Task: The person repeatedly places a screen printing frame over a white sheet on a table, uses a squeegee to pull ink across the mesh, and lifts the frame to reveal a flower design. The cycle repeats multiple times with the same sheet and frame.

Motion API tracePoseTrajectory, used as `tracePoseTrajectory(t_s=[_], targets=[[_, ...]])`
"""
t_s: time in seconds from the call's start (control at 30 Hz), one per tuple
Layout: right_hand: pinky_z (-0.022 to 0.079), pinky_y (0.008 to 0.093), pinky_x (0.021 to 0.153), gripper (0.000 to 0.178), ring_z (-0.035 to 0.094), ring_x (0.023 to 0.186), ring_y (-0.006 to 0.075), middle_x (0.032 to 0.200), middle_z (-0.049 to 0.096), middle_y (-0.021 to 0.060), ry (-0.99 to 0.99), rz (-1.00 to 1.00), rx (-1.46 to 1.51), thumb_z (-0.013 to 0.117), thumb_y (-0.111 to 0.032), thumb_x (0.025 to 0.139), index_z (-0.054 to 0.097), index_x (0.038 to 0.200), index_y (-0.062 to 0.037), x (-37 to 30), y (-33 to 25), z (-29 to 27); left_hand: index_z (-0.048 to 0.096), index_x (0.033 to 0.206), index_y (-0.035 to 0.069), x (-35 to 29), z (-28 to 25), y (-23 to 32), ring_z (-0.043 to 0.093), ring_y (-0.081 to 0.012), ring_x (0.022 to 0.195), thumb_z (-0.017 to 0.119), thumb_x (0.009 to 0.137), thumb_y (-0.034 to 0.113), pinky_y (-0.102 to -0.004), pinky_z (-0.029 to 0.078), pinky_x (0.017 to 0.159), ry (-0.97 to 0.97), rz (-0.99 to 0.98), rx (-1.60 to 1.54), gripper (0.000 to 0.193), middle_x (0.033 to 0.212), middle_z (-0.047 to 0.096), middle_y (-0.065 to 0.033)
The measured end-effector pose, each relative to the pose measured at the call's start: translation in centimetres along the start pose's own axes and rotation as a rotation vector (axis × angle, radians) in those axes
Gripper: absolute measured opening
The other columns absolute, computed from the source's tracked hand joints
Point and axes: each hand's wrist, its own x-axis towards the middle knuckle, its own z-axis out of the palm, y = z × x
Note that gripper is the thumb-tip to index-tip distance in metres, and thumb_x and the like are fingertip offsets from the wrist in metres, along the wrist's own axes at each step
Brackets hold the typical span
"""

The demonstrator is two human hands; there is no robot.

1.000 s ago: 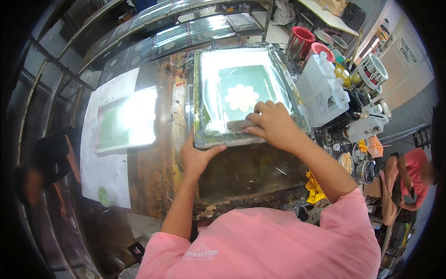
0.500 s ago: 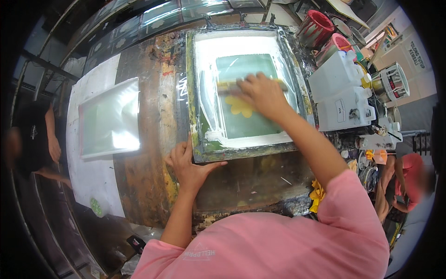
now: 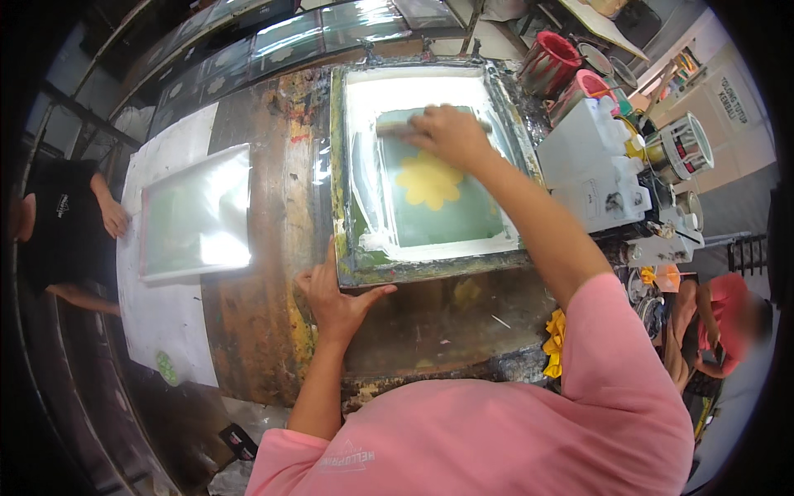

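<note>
A screen printing frame (image 3: pixel 430 275) lies on the worktable, its green mesh (image 3: pixel 463 225) bordered with thick white ink. A yellow flower shape (image 3: pixel 428 179) shows in the middle of the mesh. Over the mesh's far part, my right hand (image 3: pixel 447 135) is closed around a squeegee (image 3: pixel 392 130) lying crosswise. The hand covers the middle of that tool. My left hand (image 3: pixel 337 299) rests at the frame's near left corner, thumb along the near edge and index finger pointing up the left side. Its fingers are spread and hold nothing.
A stack of clear plastic sheets (image 3: pixel 198 217) lies on white paper at left. Ink-stained cans (image 3: pixel 552 59) and white jerrycans (image 3: pixel 589 178) crowd the right. A yellow cloth (image 3: pixel 554 343) hangs at the near edge. People stand at left and sit at right.
My right hand has pushed the squeegee away from me, toward the frame's far end, uncovering more of the yellow flower. My left hand stays at the corner.
</note>
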Motion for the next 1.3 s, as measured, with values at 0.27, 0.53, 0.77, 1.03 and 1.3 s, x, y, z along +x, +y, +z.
tracePoseTrajectory(t_s=[0.27,0.53,0.77,1.03,1.3], targets=[[0.06,0.0486,0.074,0.041,0.069,0.095,0.0349,0.102,0.067,0.0127,-0.235,0.047,0.079,0.069,-0.047,0.1,0.066,0.113,-0.008,-13.7,-11.5,-11.6,0.058,0.151,-0.005,0.3,-0.3,0.9,0.063,-0.0287,0.092,0.096,0.063,0.067,-0.045,0.039,0.102,0.005,-0.057,-0.052,0.121,0.101,0.074,-0.0112],[0.046,0.0548,0.094,0.031,0.064,0.095,0.0324,0.095,0.065,0.0115,0.325,-0.06,-0.132,0.07,-0.037,0.098,0.065,0.103,-0.0069,-9.7,-12.3,-19.2,0.038,0.163,-0.008,6.4,-3.5,6.9,0.049,-0.0271,0.143,0.097,0.083,0.038,-0.0435,0.034,0.124,0.226,-0.195,-0.928,0.109,0.156,0.052,-0.023],[0.042,0.0482,0.088,0.042,0.068,0.083,0.0301,0.083,0.07,0.009,0.51,-0.075,-0.169,0.07,-0.048,0.097,0.074,0.094,-0.0066,-1.3,-9.1,-23.2,0.027,0.171,0.005,4.1,-3.2,5.7,0.022,-0.048,0.161,0.06,0.091,0.084,-0.0747,0.001,0.126,-0.342,-0.146,0.227,0.117,0.17,0.027,-0.0362],[0.046,0.048,0.085,0.062,0.07,0.073,0.035,0.073,0.07,0.0171,0.34,0.042,-0.091,0.063,-0.06,0.101,0.074,0.085,-0.0011,3.8,-7.7,-27.6,0.061,0.144,-0.009,6.2,-1.0,5.8,0.046,-0.0426,0.153,0.082,0.09,0.059,-0.0677,-0.003,0.13,0.007,0.058,-0.015,0.089,0.15,0.064,-0.0227],[0.045,0.0465,0.085,0.054,0.06,0.08,0.0407,0.087,0.07,0.0203,0.408,0.056,0.0,0.068,-0.053,0.101,0.076,0.105,0.0005,3.8,-8.0,-27.1,0.067,0.145,0.008,7.4,-8.4,-4.9,0.049,-0.0393,0.152,0.072,0.099,0.019,-0.0616,0.009,0.133,0.272,-0.293,0.038,0.048,0.154,0.062,-0.0202]])
